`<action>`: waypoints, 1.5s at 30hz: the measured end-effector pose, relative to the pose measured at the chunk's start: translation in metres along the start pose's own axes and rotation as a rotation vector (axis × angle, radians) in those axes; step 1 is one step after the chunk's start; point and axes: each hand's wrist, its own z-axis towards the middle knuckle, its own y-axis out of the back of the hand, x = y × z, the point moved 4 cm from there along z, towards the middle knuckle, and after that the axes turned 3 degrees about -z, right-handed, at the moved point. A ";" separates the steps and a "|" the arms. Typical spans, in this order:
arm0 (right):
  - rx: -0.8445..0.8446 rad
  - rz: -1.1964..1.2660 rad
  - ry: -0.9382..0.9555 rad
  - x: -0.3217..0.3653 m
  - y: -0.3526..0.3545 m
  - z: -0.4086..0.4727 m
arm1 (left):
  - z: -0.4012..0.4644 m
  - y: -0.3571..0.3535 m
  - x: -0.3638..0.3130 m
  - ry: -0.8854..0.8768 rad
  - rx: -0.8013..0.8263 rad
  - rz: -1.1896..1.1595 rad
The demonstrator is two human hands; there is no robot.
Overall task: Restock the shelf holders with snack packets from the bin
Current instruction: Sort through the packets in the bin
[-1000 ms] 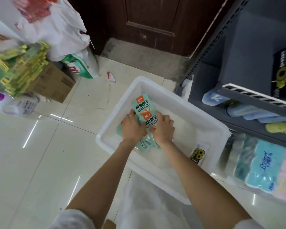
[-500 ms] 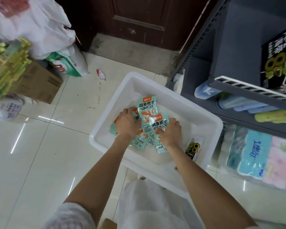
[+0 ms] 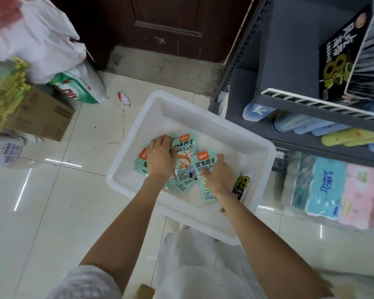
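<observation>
Bright, floor glare, perhaps blurred edges.

**Clutter around the floor**

Far left of the hands I see a cardboard box [image 3: 41,114] beside a green-and-white sack [image 3: 78,89] and a white plastic bag [image 3: 37,44]. To their right, wrapped tissue-roll packs [image 3: 324,188] sit low; ahead, a dark wooden door [image 3: 171,24].

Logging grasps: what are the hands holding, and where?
Both the left hand and right hand rest on the mint-green snack packets; whether either grips one cannot be told.
</observation>
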 end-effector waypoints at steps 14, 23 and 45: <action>-0.202 1.141 0.004 -0.076 0.152 -0.101 | -0.056 0.067 -0.082 0.451 0.202 -1.003; -0.416 1.201 0.022 -0.178 0.216 -0.127 | -0.103 0.023 -0.242 0.024 0.387 -0.944; -0.886 0.431 0.080 -0.445 0.442 -0.088 | -0.127 -0.066 -0.555 -0.347 0.173 -0.777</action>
